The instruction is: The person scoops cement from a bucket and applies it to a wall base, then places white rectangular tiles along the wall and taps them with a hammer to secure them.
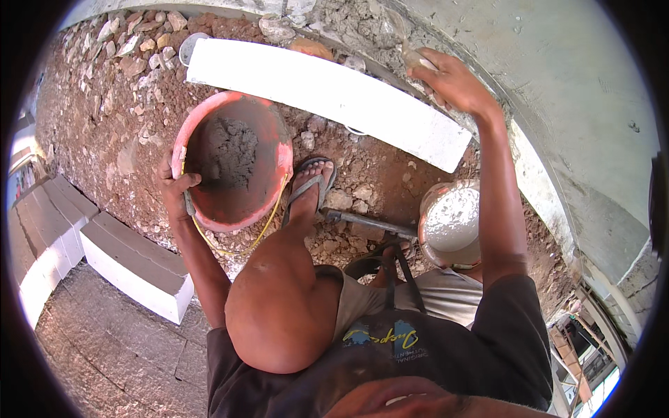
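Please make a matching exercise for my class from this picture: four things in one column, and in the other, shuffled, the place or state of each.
Column one
1. Red bucket
2. Other bucket
3. Left hand
4. Right hand

Column two
A. Closed around a hand tool
B. Contains wet grey mix
C. At the red bucket's rim, thumb over the edge
D. Contains shiny whitish liquid

Pairs: 1-B, 2-D, 3-C, 4-A

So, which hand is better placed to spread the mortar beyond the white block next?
Probably the right hand: it holds the trowel at that mortar, while the left hand grips the red bucket's rim.
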`<state>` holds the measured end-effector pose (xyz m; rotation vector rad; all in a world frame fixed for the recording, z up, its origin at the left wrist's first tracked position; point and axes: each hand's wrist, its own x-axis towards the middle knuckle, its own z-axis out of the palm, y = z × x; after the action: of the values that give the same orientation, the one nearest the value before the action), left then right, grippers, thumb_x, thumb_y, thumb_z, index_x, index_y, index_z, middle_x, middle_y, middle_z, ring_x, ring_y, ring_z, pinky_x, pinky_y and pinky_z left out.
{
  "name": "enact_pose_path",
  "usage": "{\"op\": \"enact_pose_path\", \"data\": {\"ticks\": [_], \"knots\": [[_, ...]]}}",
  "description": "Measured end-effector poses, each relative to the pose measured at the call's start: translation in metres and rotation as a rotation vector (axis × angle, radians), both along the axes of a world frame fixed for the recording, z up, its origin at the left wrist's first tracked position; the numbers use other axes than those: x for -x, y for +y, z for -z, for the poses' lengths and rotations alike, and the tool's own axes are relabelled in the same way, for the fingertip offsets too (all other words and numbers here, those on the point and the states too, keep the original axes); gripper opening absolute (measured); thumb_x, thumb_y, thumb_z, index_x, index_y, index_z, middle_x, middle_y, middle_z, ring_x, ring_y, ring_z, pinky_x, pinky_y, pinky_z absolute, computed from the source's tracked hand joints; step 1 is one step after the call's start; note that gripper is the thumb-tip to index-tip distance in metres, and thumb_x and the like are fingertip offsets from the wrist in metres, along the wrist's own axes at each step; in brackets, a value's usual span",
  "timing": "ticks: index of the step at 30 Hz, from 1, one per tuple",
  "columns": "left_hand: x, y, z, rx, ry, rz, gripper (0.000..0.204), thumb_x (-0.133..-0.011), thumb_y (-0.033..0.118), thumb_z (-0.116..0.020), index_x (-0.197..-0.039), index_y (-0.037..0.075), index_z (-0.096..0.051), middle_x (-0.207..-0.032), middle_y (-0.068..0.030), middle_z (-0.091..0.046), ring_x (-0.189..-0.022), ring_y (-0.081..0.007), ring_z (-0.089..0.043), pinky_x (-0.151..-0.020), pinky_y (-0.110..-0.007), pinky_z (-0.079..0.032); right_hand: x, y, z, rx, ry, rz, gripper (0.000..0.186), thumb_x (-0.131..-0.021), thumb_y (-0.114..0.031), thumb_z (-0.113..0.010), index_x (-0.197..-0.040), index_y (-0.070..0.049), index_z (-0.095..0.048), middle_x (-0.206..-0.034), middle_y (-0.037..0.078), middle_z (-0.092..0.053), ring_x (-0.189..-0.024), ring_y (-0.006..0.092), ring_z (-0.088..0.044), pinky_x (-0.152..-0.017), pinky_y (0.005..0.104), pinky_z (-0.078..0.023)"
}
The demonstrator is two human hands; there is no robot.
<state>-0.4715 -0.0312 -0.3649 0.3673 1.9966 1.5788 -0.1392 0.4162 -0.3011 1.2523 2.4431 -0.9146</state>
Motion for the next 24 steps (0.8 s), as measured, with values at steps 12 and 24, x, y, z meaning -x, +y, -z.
{"op": "enact_pose_path", "data": {"ticks": [12, 24], "knots": [[0.0, -0.009, 0.006, -0.018, -0.004, -0.024, 0.081, -0.051, 0.004, -0.07, -0.132, -0.002, -0.067, -0.116, -0.0022, -0.068, -0.108, -0.0179, -0.061, -0.104, -0.032, -0.044, 0.016, 0.038, 0.051, 0.068, 0.119, 0.234, 0.061, -0.095, -0.057, -0.066, -0.122, -0.002, -0.07, -0.078, 0.01, -0.067, -0.061, 0.018, -0.064, -0.057, 0.0369, -0.055], [0.006, -0.017, -0.002, 0.004, -0.022, -0.043, 0.076, -0.055, 0.007, -0.074, -0.13, 0.001, -0.066, -0.092, 0.0016, -0.064, -0.079, -0.012, -0.059, -0.075, -0.027, -0.049, -0.058, 0.074, 0.054, 0.326, -0.108, 0.411, 0.076, -0.093, -0.073, -0.063, -0.118, -0.001, -0.067, -0.063, 0.0, -0.056, -0.045, 0.0096, -0.054, -0.037, 0.029, -0.045]]}}
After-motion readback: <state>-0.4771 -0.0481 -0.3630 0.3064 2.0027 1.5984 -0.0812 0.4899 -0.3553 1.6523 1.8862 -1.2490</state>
